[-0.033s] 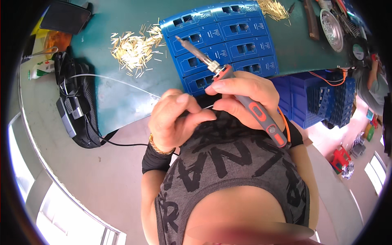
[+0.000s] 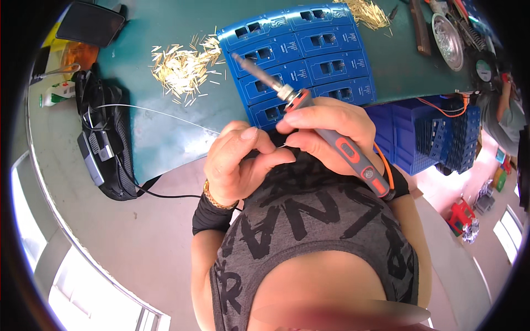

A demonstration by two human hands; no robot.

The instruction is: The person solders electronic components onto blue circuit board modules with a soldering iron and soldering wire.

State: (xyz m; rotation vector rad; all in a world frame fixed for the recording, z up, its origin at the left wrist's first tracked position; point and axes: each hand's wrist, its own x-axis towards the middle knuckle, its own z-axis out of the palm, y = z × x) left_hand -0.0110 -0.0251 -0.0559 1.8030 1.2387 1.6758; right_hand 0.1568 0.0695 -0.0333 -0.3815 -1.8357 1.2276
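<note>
My right hand [image 2: 338, 128] is closed around a grey and red soldering iron [image 2: 356, 161], whose metal tip points up and left over the blue circuit board panel [image 2: 301, 49]. Whether the tip touches the panel I cannot tell. Close beside it, my left hand [image 2: 232, 160] is closed on a thin silvery solder wire [image 2: 160, 113] that runs in from the left. A short end of wire shows between the two hands, near my right fingertips. Both hands are in front of the panel's near edge. A heap of small gold pins [image 2: 179, 71] lies left of the panel.
Another pin heap [image 2: 370, 14] lies beyond the panel's right corner. A round metal dish [image 2: 447, 41] sits at the far right. A blue crate [image 2: 400, 135] with stacked boards [image 2: 455, 135] stands at right. Left are a black bag [image 2: 118, 154] and a dark flat object [image 2: 91, 23].
My left hand has shifted slightly right, towards my right hand. The soldering iron's tip has moved a little left and nearer. Less wire shows between my hands.
</note>
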